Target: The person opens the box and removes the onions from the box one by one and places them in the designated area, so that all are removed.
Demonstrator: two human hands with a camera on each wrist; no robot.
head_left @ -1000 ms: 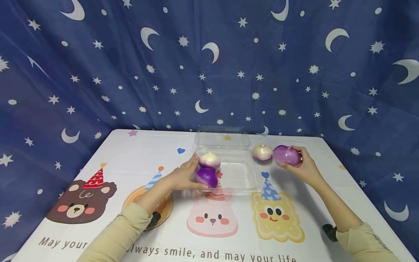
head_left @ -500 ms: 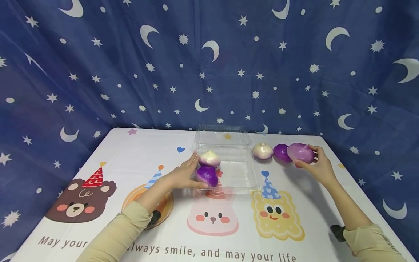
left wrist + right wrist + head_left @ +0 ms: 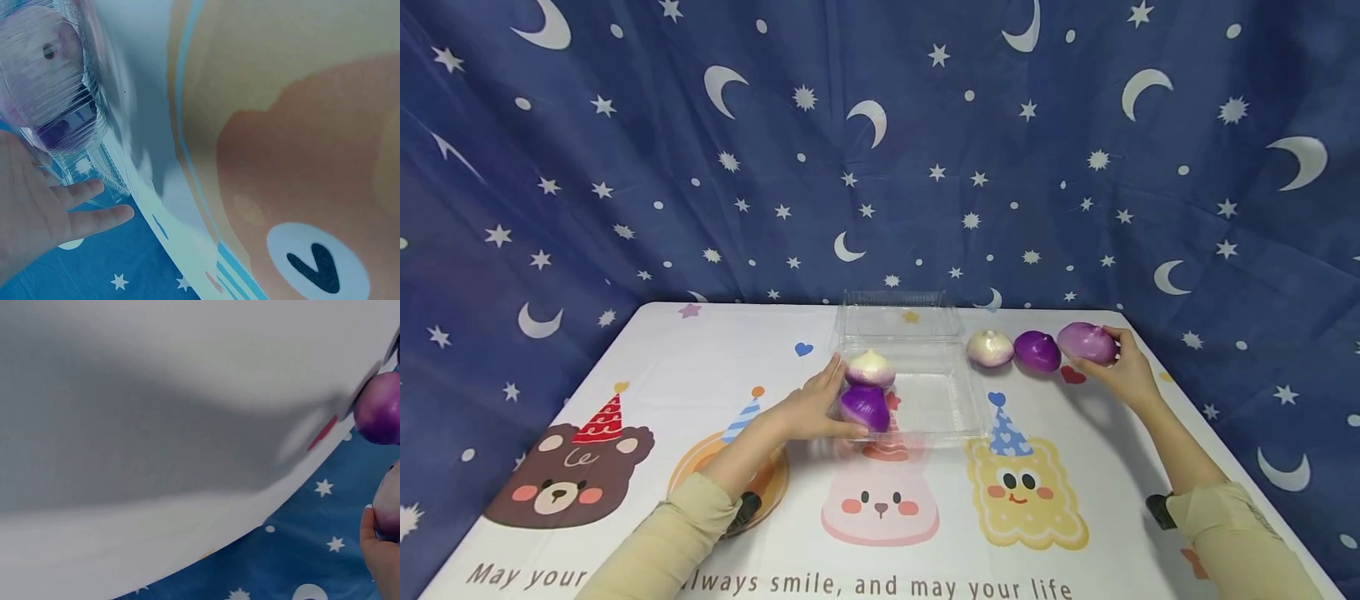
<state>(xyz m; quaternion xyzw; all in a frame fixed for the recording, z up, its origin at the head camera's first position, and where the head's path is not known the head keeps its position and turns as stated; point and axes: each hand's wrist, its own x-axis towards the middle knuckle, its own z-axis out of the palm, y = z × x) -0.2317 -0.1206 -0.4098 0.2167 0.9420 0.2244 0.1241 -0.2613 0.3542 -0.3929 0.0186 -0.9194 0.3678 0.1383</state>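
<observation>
In the head view my left hand point(image 3: 811, 410) lies along the left side of a clear plastic clamshell box point(image 3: 936, 400), its thumb at the front edge. Its fingers look straight in the left wrist view. Inside the box's left half sit a white-and-purple onion point(image 3: 870, 367) and, in front of it, a dark purple onion point(image 3: 865, 408). My right hand point(image 3: 1123, 367) grips a light purple onion point(image 3: 1086, 343) at the right of the table. Left of that stand another dark purple onion point(image 3: 1037, 351) and a white onion point(image 3: 990, 348), side by side.
The box's lid point(image 3: 895, 314) is folded back towards the starry blue curtain point(image 3: 880, 150). A white cloth point(image 3: 760, 333) printed with cartoon figures covers the table. The table's right edge runs just beyond my right hand.
My right hand has moved right with the light purple onion, baring the dark purple onion it partly covered. The left hand stays at the box, while the head view has shifted slightly.
</observation>
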